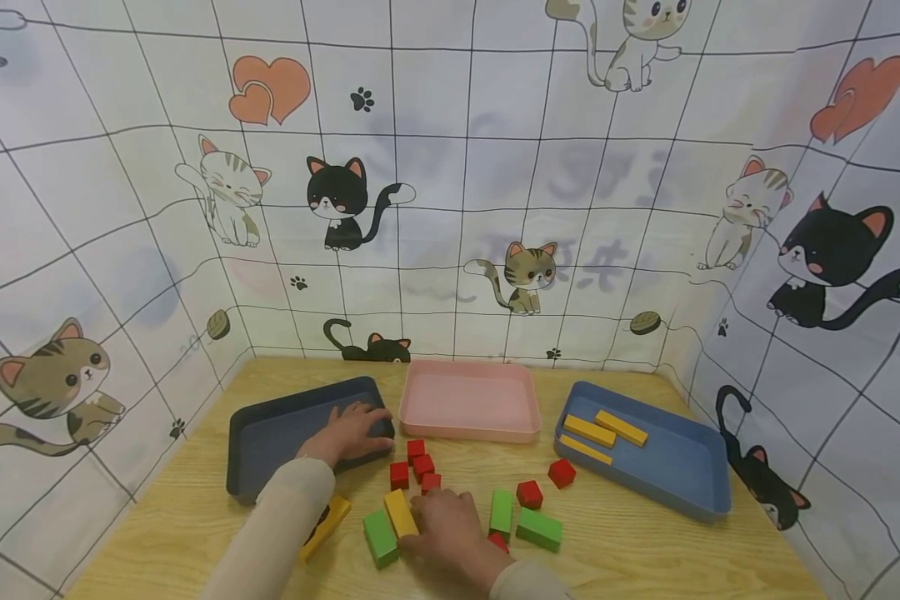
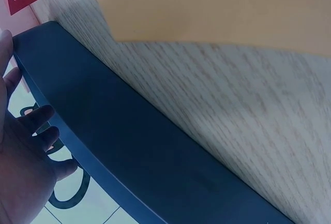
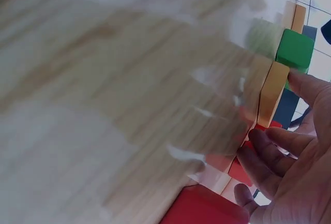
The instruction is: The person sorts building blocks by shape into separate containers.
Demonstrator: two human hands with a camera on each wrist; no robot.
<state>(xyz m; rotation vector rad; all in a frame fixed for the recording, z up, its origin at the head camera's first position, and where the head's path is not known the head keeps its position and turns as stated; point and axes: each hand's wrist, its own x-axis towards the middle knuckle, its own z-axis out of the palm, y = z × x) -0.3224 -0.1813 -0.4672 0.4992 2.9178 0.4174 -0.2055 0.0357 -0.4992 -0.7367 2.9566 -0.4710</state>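
Note:
My left hand (image 1: 351, 433) reaches over the right end of the dark blue tray (image 1: 300, 403), its fingers extended and loosely spread. In the left wrist view these fingers (image 2: 41, 115) are beside the tray's long wall, and nothing shows between them. My right hand (image 1: 453, 533) is low over the table beside a yellow block (image 1: 401, 513). The right wrist view has its thumb against or close to one end of that yellow block (image 3: 274, 92), with the other fingers loosely bent near red blocks. A green block (image 1: 380, 539) lies just left of the yellow one.
Behind the blocks is a pink tray (image 1: 468, 398). At right, a blue tray (image 1: 682, 462) contains several yellow blocks. Several red cubes (image 1: 399, 476) and two green blocks (image 1: 540, 530) lie loose on the table. Another yellow block (image 1: 333, 521) is partly behind my left sleeve.

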